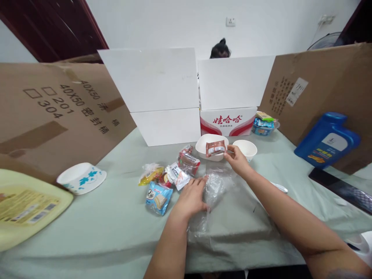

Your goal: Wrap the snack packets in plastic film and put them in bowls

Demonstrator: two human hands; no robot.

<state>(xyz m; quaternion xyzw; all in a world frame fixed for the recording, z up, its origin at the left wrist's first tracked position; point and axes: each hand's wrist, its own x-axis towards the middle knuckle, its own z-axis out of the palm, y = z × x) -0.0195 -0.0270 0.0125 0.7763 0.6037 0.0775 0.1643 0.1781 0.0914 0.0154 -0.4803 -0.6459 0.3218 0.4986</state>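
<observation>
Between its fingertips and thumb, my right hand [236, 159] pinches a reddish-brown wrapped snack [215, 148], held over a white square bowl [203, 145]. My left hand [190, 197] rests with fingers and thumb apart at the edge of a crumpled clear plastic bag [215, 188]. Just beyond and left of it lie several packaged snacks: a blue packet [158, 197], a white packet [178, 176], a yellow one in clear wrap [150, 175] and a brown one [188, 163]. A second white bowl [245, 149] stands beside my right hand.
White panels [165, 93] and brown cardboard [52, 120] wall the table. A paper bowl [82, 178] lies tipped at left, near a pale yellow container [31, 209]. At right are a blue jug [327, 141], a phone [341, 190] and a tub of snacks [263, 128]. Behind the panels, a person's head shows.
</observation>
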